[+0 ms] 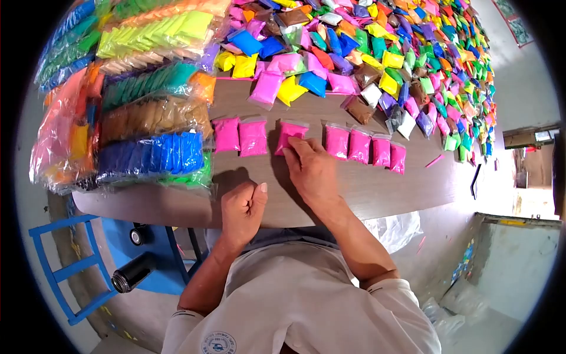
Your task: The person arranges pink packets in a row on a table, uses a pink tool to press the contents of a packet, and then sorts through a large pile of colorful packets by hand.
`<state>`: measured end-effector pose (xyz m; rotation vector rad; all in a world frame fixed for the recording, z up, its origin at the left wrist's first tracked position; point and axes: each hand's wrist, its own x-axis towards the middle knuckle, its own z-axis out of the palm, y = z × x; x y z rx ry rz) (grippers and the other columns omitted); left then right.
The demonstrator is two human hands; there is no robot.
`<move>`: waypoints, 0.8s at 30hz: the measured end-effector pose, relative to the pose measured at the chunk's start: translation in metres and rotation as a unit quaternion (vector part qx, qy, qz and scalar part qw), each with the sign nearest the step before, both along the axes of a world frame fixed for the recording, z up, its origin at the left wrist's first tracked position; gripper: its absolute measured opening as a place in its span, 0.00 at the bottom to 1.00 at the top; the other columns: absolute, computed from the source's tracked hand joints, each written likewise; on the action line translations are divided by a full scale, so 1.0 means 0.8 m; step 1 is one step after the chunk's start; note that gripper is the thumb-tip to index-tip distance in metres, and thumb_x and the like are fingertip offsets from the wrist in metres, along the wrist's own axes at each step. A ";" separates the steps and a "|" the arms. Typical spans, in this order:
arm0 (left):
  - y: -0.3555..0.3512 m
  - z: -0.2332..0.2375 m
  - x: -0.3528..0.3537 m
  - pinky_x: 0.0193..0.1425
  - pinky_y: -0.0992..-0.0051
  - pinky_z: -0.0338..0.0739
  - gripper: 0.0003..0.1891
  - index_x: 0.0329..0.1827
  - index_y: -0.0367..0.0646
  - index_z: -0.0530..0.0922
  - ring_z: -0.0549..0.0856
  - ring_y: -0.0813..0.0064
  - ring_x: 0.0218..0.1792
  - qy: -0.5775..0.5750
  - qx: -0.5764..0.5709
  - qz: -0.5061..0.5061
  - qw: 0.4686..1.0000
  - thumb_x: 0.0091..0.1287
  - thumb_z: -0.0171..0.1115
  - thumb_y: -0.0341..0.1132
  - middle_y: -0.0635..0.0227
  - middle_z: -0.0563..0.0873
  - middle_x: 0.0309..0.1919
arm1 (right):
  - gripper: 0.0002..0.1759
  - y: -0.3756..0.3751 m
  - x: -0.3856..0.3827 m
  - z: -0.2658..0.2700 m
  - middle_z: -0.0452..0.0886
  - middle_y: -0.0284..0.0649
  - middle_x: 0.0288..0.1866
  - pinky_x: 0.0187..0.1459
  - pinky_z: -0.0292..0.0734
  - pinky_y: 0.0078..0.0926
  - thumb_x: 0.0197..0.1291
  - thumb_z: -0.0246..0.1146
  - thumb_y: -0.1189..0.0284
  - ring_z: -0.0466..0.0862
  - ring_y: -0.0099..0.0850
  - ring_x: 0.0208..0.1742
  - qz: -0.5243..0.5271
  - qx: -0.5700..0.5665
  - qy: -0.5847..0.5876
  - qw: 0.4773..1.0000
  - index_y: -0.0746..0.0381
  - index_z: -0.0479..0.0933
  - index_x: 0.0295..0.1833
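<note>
Several small clear packets filled with bright pink material lie in a row on the table. My right hand reaches over one pink packet in the middle of the row, its fingers pinched together at the lower part of it. Two more, a pink packet and a neighbouring pink packet, lie to the left. On the right sits a close group that includes a pink packet and, at the end, a slightly smaller-looking one. My left hand is a closed fist at the table's front edge, with nothing visible in it.
Stacked bags of blue packets, brown packets and other colours stand at the left. A big heap of mixed coloured packets covers the back and right of the table. Below left, a black bottle lies on a blue stool.
</note>
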<state>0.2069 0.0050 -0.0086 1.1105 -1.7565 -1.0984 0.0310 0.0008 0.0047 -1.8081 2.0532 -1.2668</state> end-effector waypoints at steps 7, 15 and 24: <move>0.004 -0.001 -0.003 0.24 0.71 0.60 0.18 0.23 0.35 0.65 0.61 0.74 0.20 0.010 -0.002 0.008 1.000 0.71 0.61 0.29 0.64 0.64 0.18 | 0.08 0.013 -0.014 0.006 0.82 0.49 0.38 0.35 0.79 0.43 0.57 0.69 0.77 0.82 0.49 0.34 0.006 -0.016 -0.020 1.000 0.63 0.83 0.42; 0.005 0.006 -0.004 0.24 0.72 0.60 0.19 0.23 0.34 0.64 0.61 0.74 0.21 -0.004 -0.003 -0.004 1.000 0.71 0.61 0.28 0.64 0.65 0.18 | 0.17 0.069 -0.094 0.033 0.81 0.51 0.51 0.54 0.73 0.43 0.54 0.72 0.72 0.79 0.50 0.53 -0.119 0.018 0.168 0.978 0.65 0.82 0.49; 0.006 0.004 -0.007 0.23 0.71 0.60 0.18 0.23 0.34 0.66 0.61 0.72 0.20 -0.005 -0.038 0.012 0.999 0.70 0.62 0.28 0.63 0.66 0.18 | 0.18 0.043 -0.062 0.015 0.78 0.51 0.56 0.51 0.75 0.41 0.50 0.73 0.71 0.77 0.48 0.50 -0.073 0.005 0.179 0.981 0.62 0.84 0.49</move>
